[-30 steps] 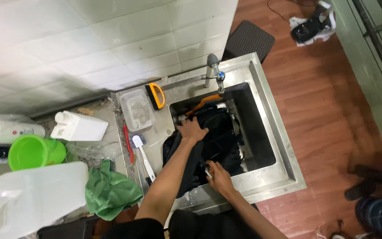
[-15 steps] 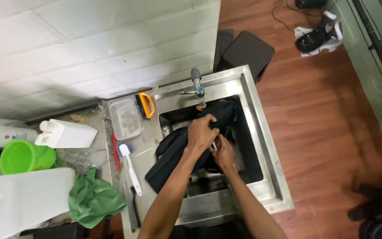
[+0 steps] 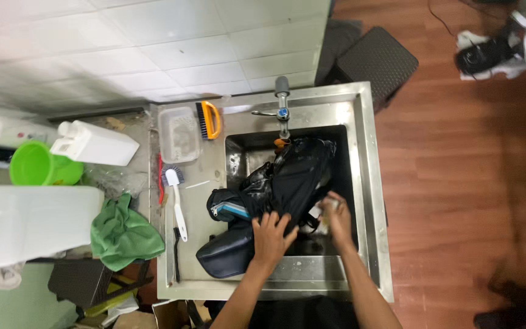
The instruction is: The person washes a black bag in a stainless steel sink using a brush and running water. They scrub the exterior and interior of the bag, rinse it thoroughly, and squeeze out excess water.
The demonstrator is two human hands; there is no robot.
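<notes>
A wet black backpack (image 3: 281, 183) lies in a steel sink (image 3: 363, 183), its lower end draped over the left rim onto the drainboard. My left hand (image 3: 270, 234) presses flat on the bag's near side, fingers spread. At the bag's right edge, low in the basin, my right hand (image 3: 336, 216) is closed around a small pale object that is too blurred to identify. The tap (image 3: 282, 113) stands above the bag's far end.
On the drainboard lie a white long-handled brush (image 3: 175, 195), an orange-handled scrub brush (image 3: 209, 119) and a clear plastic tub (image 3: 179, 134). Left of the sink are a green cloth (image 3: 123, 234), a green cup (image 3: 35, 164), a white bottle (image 3: 95, 143) and a large white jug (image 3: 31, 222). Wooden floor lies to the right.
Both hands moved from the bag's middle toward its near end. The bag now lies flatter across the basin, and my right hand went down beside its right edge.
</notes>
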